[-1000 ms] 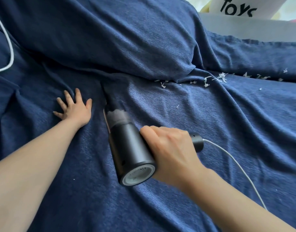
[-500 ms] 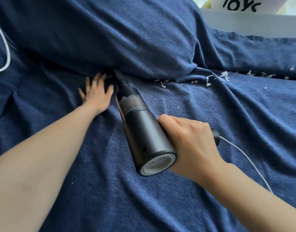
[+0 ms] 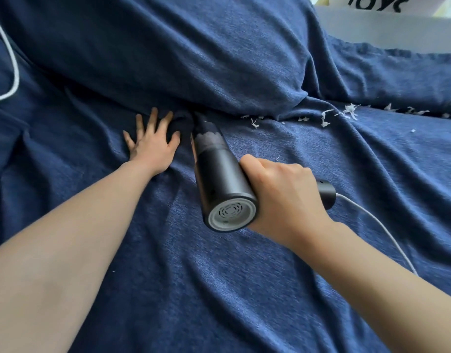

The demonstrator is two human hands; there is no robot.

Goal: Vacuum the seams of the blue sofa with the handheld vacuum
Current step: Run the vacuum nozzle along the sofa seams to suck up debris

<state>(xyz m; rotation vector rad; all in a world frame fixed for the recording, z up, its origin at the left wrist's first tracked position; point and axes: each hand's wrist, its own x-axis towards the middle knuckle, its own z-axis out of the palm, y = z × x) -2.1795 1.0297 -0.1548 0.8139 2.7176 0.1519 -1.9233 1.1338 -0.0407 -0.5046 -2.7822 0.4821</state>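
Observation:
The blue sofa (image 3: 283,263) fills the view, its cover wrinkled. My right hand (image 3: 283,197) grips the handle of the black handheld vacuum (image 3: 219,179), whose narrow nozzle tip pokes into the seam (image 3: 270,114) under the back cushion. My left hand (image 3: 153,141) lies flat on the seat with fingers spread, pressing the fabric just left of the nozzle. White paper scraps (image 3: 346,112) lie scattered along the seam to the right of the nozzle.
A white cable (image 3: 380,225) runs from the vacuum's handle toward the lower right. Another white cord (image 3: 14,72) loops at the far left. A grey ledge with a white printed bag (image 3: 377,6) sits behind the sofa at the top right.
The vacuum nozzle has moved up and right into the seam under the cushion. My left hand has slid up the seat to lie beside the nozzle.

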